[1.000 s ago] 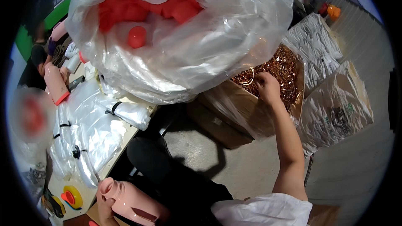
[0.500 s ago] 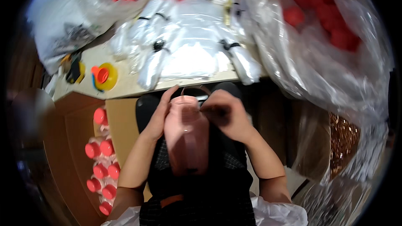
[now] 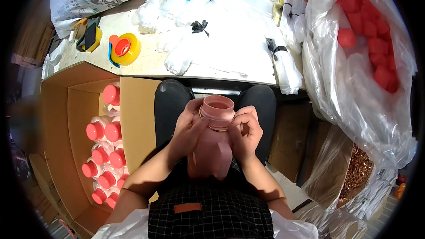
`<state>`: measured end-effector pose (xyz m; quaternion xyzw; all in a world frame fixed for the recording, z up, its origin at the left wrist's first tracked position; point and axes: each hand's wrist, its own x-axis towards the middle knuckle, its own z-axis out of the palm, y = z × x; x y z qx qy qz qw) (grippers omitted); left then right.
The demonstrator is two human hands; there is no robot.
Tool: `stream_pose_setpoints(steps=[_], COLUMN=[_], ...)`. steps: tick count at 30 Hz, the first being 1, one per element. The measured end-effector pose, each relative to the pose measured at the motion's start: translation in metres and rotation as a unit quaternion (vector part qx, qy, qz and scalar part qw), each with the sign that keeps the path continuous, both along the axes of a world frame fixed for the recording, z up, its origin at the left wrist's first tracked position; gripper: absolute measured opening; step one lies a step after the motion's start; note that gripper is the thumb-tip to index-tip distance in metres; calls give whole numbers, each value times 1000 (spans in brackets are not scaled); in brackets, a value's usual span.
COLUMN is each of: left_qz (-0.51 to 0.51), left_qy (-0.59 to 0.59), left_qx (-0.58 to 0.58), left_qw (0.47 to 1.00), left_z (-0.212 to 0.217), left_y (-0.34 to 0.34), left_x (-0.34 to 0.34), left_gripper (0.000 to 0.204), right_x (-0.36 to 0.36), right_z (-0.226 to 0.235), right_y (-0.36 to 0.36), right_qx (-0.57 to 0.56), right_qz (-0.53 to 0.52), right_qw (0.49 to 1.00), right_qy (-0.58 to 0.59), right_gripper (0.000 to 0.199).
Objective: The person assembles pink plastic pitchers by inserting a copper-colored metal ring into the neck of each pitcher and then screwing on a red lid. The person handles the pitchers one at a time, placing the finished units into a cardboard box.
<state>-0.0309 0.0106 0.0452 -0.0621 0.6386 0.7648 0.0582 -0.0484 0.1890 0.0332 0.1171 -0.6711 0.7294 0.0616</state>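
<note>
Pink bottle [image 3: 211, 144], upright on my lap below the worktop's [image 3: 155, 64] near edge; my left hand [image 3: 188, 128] and right hand [image 3: 243, 133] clasp its neck, pressing a gold ring [image 3: 216, 128] there.

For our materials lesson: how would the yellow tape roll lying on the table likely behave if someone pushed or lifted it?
The yellow tape roll lies flat on the table, so a push would probably slide it, not roll it. Stood on edge, its round shape would likely roll. It looks stiff and probably light, easy to lift one-handed.
</note>
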Motion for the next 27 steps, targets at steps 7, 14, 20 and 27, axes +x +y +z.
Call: stream_pose_setpoints(steps=[7,14,20,27], left_qz=[72,56,57,76], left_qy=[-44,-62,-106,-92], left_qx=[21,26,141,190], left_qw=[996,996,983,974], left_z=[26,38,55,32], left_y=[15,7,10,-2], left_x=[14,19,13,12], left_gripper=[43,50,49,39], right_x=[-3,5,8,-20], right_z=[5,16,24,21], right_y=[-2,-10,-10,-3], right_qx=[50,-22,-91,-231], right_qz=[3,37,68,140], right_qw=[999,996,980,903], right_qy=[19,-72,-161,-334], right_gripper=[15,20,14,16])
